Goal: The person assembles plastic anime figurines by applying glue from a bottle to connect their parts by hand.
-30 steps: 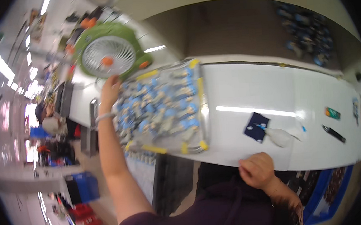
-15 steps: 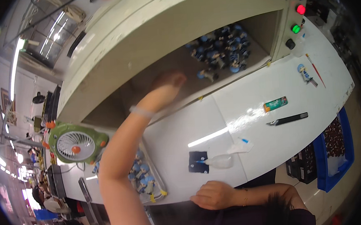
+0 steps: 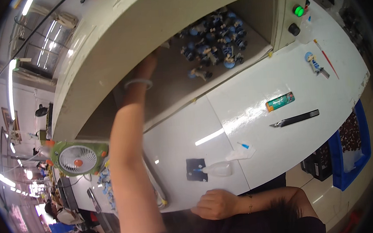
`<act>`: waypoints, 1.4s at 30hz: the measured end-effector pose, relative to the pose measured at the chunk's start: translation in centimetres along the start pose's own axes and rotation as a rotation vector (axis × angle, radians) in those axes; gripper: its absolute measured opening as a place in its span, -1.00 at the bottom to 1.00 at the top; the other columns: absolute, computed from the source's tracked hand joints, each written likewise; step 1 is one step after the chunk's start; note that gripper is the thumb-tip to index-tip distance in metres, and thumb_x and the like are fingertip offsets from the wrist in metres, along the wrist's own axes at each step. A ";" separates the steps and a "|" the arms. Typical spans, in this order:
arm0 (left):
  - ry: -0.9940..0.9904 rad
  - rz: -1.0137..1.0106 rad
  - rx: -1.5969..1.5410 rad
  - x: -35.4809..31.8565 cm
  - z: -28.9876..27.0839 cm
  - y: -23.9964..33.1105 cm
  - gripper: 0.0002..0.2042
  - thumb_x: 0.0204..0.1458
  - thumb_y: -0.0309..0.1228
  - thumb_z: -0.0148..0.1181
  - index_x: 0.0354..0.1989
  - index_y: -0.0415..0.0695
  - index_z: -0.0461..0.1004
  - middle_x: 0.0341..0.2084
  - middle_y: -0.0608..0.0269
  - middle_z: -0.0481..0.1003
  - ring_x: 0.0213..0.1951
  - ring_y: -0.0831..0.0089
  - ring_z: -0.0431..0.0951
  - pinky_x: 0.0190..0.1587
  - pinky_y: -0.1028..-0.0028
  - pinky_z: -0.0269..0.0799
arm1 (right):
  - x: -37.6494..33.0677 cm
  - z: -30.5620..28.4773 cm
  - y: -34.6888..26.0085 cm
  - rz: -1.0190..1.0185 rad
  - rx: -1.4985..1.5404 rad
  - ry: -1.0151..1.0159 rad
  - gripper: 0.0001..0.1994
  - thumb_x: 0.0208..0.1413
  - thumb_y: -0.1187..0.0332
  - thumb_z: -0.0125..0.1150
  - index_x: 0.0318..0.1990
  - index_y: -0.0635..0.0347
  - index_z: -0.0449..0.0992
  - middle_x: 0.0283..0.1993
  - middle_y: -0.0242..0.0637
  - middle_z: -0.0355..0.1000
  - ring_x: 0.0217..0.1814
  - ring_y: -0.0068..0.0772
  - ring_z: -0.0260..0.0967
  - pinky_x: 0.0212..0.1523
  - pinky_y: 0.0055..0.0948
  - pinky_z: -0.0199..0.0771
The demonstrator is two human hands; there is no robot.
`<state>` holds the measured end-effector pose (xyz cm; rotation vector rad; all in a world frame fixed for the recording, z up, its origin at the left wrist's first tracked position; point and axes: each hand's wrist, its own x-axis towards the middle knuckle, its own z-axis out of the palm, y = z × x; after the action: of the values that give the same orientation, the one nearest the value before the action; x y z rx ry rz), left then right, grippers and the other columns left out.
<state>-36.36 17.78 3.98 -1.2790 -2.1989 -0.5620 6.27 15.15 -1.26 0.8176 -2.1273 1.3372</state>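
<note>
My left hand [image 3: 147, 66] reaches deep into the opening of a cream-coloured cabinet [image 3: 116, 39]. The opening's upper edge and blur hide its fingers; a small pale shape shows just beyond it, and I cannot tell whether it is held. To its right on the cabinet floor lie and stand many small blue-haired figurines [image 3: 229, 61], crowded together, with one lying figurine [image 3: 199, 74] nearer the front. My right hand [image 3: 218, 204] rests closed at the table's near edge, fingers curled, with nothing visible in it. Just beyond it lies a clear squeeze bottle [image 3: 219, 170], its tip over a dark square pad [image 3: 196, 176].
On the white table [image 3: 175, 139] lie a craft knife [image 3: 297, 118], a green lighter [image 3: 280, 101], a figurine [image 3: 315, 65] and a red brush [image 3: 326, 59]. A green fan [image 3: 76, 158] and a tray [image 3: 156, 185], mostly behind my left forearm, stand left. A blue bin [image 3: 357, 165] is at right.
My left hand has moved farther into the cabinet and to the left, away from the figurines. My right hand stays at the table edge. The view has shifted slightly.
</note>
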 end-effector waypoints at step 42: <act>-0.193 -0.535 -1.621 -33.4 -17.3 24.6 -0.54 0.02 0.01 -0.15 -0.16 -0.19 0.21 -0.40 0.20 0.29 -0.42 0.44 0.27 -0.35 0.47 0.21 | -0.2 1.7 -3.8 0.195 0.215 0.105 -0.53 -0.37 0.27 0.42 -0.23 0.15 0.37 -0.43 -0.35 0.30 -0.54 -0.44 0.32 -0.55 -0.55 0.37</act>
<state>3.10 -3.04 -1.49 -1.2569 -2.0043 -2.8657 8.93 12.35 0.26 0.6177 -2.0473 1.6944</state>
